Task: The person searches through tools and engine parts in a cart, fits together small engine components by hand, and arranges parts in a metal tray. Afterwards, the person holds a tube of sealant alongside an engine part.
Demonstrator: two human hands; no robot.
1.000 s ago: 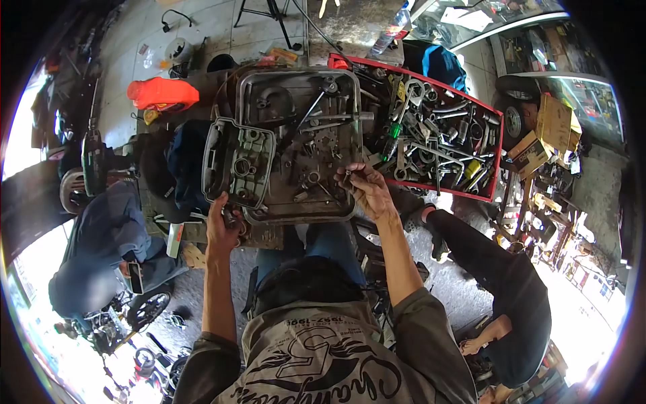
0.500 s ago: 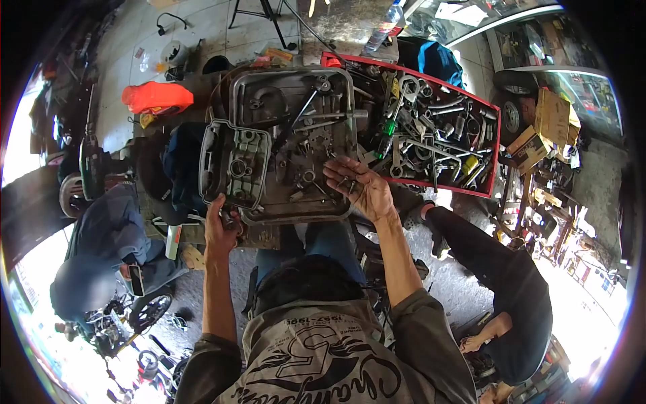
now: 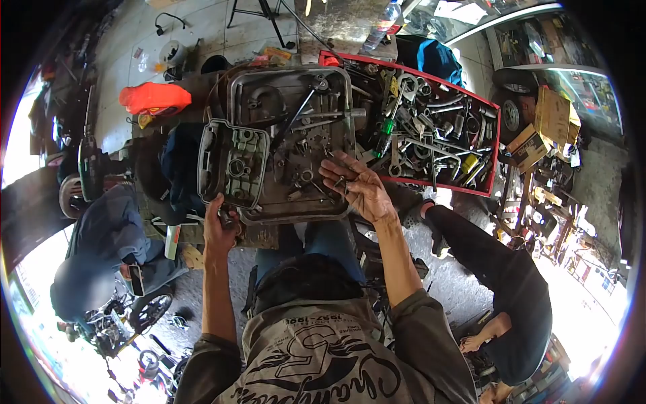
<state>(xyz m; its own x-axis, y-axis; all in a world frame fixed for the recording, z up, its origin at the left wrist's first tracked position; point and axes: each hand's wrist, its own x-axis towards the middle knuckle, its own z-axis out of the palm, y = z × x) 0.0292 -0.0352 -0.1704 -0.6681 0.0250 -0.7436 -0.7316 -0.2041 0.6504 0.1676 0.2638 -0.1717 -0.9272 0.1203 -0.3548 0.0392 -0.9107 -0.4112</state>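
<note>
My right hand is palm up over the near right part of a metal tray. Small metal parts, perhaps bolts, lie in it by the thumb, with the fingers stretched out. At the tray's near left, my left hand is closed around a small dark metal part, its thumb by the corner of an engine cover. That grey cover rests open side up over the tray's left edge. Gears, a long-handled tool and other greasy parts lie in the tray.
A red toolbox full of wrenches and sockets stands to the right, with a green-handled screwdriver in it. An orange container lies at the left. One person sits at the left and another at the right.
My right hand has shifted slightly left, and its thumb and fingers have moved a little around the small parts. My left hand stays almost in place.
</note>
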